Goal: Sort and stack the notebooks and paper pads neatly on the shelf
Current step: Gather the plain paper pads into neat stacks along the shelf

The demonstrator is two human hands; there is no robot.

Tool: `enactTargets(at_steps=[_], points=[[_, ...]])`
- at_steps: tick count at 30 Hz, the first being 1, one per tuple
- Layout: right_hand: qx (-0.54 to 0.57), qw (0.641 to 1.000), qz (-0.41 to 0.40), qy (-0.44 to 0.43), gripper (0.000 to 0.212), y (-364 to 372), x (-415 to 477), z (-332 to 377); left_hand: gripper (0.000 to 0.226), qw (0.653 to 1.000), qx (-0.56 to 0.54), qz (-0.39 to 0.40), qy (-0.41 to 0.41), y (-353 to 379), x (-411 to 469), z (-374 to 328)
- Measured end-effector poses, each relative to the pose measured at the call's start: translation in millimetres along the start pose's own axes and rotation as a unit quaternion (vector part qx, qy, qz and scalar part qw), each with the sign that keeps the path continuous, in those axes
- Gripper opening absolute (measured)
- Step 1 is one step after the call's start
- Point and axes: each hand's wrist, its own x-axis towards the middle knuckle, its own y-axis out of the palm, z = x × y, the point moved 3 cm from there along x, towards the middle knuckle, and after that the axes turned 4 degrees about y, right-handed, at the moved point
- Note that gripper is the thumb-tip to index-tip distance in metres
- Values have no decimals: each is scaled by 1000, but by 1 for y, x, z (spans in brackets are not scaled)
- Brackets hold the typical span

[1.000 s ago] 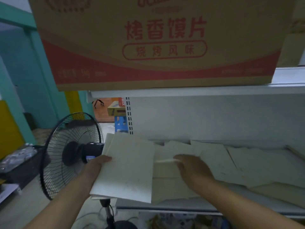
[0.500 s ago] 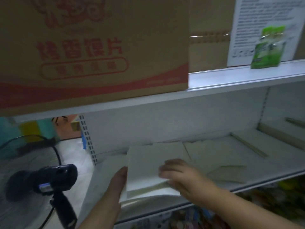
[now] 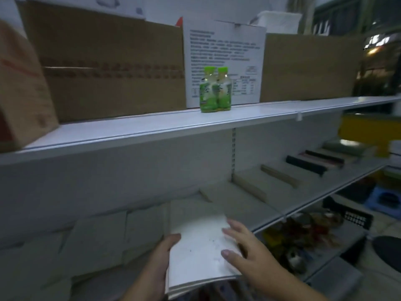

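A thin stack of pale notebooks (image 3: pixel 195 250) is held over the front edge of the lower shelf (image 3: pixel 308 192). Its long axis runs away from the person toward the back panel. The left hand (image 3: pixel 160 263) grips its left edge, thumb on top. The right hand (image 3: pixel 245 255) lies open, fingers spread against the right edge. Beyond, pale pads (image 3: pixel 97 233) lie flat on the shelf. Two green bottles (image 3: pixel 213 90) stand on the upper shelf (image 3: pixel 152 124).

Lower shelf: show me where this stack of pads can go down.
The lower shelf looks bare along its front edge, right of the held stack and in front of the brown-spined notebook. Left of the stack, pale pads crowd it; farther right, dark notebooks do.
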Motion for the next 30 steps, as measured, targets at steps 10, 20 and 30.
enactTargets(at_steps=[10,20,30], points=[[137,951,11,277,41,-80,66,-83,35,993,52,-85,69,91,68,24],[-10,969,-59,241,38,-114,180,-107,21,935,270,-168,154,91,204,-9],[-114,965,-6,234,44,-119,245,-150,65,875,431,-153,159,84,247,-14]])
